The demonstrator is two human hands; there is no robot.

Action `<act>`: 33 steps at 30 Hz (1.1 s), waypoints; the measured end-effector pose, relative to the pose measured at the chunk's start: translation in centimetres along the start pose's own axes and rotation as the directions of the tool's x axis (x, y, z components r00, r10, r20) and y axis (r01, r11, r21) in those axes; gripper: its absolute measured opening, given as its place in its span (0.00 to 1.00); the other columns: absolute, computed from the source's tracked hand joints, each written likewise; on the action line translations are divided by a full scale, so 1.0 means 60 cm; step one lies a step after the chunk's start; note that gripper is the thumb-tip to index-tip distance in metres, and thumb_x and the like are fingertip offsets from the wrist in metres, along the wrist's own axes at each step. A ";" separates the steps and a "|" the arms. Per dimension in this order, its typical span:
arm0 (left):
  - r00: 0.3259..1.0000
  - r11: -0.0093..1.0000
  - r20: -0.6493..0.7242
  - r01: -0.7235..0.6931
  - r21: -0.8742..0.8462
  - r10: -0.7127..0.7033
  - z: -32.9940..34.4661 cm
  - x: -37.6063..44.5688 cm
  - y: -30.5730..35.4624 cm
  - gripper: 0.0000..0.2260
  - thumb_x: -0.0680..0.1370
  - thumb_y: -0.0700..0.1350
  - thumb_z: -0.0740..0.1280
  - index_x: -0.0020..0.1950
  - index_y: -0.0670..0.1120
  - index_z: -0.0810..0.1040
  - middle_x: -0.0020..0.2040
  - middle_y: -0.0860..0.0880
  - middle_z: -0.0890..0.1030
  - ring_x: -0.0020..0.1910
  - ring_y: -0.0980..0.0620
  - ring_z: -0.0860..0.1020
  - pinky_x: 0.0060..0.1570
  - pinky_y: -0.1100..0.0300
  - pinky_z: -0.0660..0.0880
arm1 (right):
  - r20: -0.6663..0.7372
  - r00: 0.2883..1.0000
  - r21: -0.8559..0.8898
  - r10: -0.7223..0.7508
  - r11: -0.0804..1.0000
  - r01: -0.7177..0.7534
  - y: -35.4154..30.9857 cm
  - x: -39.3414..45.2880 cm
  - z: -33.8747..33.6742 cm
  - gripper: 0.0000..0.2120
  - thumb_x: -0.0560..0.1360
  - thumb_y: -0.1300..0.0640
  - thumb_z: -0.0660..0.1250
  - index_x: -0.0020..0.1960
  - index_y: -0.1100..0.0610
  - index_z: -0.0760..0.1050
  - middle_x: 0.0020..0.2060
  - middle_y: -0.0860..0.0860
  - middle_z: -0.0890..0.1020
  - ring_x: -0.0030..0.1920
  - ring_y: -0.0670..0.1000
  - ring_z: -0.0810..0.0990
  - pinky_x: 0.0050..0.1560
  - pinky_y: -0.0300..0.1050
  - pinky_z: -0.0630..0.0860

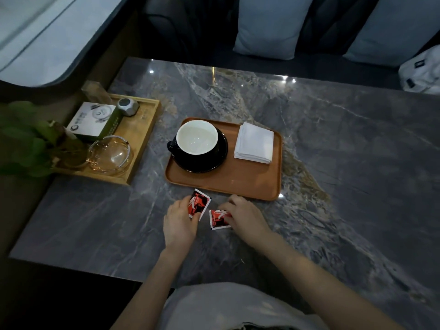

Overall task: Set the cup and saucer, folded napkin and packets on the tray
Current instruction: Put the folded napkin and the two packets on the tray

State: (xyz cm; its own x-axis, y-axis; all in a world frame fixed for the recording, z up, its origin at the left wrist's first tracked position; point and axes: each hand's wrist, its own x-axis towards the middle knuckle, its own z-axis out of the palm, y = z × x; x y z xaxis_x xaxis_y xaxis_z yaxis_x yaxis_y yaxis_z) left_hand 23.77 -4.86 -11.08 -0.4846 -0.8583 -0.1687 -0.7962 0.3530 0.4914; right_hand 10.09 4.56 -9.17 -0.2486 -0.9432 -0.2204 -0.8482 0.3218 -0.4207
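An orange-brown tray point(238, 184) lies mid-table. On its left part stands a black cup with a white inside point(197, 136) on a black saucer point(220, 153). A folded white napkin point(254, 142) lies on the tray's right part. Just in front of the tray, on the table, are two red, black and white packets. My left hand point(179, 222) pinches the left packet point(198, 203), lifted at an angle. My right hand point(245, 216) pinches the right packet point(218, 219), which lies close to the table.
A wooden tray point(142, 139) at the left holds a green-and-white box point(92, 121), a glass ashtray point(109, 154) and a small grey device point(127, 107). Green plant leaves point(21, 139) overhang it. Sofa cushions point(269, 25) sit behind the grey marble table point(345, 151).
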 end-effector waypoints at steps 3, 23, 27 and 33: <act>0.998 0.991 -0.026 -0.054 -0.124 0.051 -0.006 0.007 0.006 0.15 0.73 0.37 0.68 0.59 0.40 0.76 0.52 0.40 0.80 0.51 0.41 0.77 0.50 0.50 0.74 | 0.000 0.996 0.261 0.089 0.962 -0.086 0.019 -0.004 -0.019 0.08 0.75 0.57 0.65 0.53 0.55 0.78 0.51 0.53 0.79 0.53 0.53 0.77 0.52 0.50 0.74; 0.874 0.924 0.305 -0.343 -0.167 0.379 -0.014 0.125 0.184 0.09 0.76 0.39 0.66 0.55 0.42 0.80 0.53 0.46 0.82 0.52 0.49 0.78 0.49 0.65 0.68 | 0.049 0.927 0.332 0.372 0.869 -0.366 0.158 0.079 -0.120 0.13 0.75 0.64 0.64 0.57 0.57 0.79 0.56 0.52 0.81 0.57 0.49 0.78 0.53 0.35 0.68; 0.846 0.919 0.361 -0.355 -0.170 0.393 0.012 0.135 0.191 0.10 0.75 0.39 0.67 0.55 0.43 0.81 0.54 0.44 0.81 0.51 0.47 0.78 0.53 0.60 0.71 | 0.071 0.932 0.286 0.355 0.888 -0.360 0.163 0.086 -0.120 0.13 0.75 0.64 0.63 0.56 0.56 0.80 0.55 0.52 0.82 0.56 0.49 0.78 0.53 0.36 0.68; 0.845 0.921 0.368 -0.366 -0.134 0.389 0.046 0.146 0.188 0.10 0.74 0.42 0.68 0.54 0.46 0.82 0.48 0.42 0.78 0.46 0.45 0.77 0.46 0.57 0.69 | 0.086 0.922 0.275 0.377 0.881 -0.385 0.157 0.089 -0.121 0.15 0.77 0.63 0.57 0.59 0.58 0.77 0.60 0.53 0.79 0.60 0.51 0.76 0.58 0.41 0.70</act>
State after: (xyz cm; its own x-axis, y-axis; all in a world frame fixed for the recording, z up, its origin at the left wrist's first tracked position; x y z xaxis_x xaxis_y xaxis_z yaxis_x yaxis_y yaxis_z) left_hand 9.54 -7.33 -9.38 -0.8524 -0.4506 -0.2653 -0.5073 0.5896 0.6285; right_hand -2.62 1.98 -7.91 -0.5087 -0.7416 -0.4374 -0.5223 0.6697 -0.5279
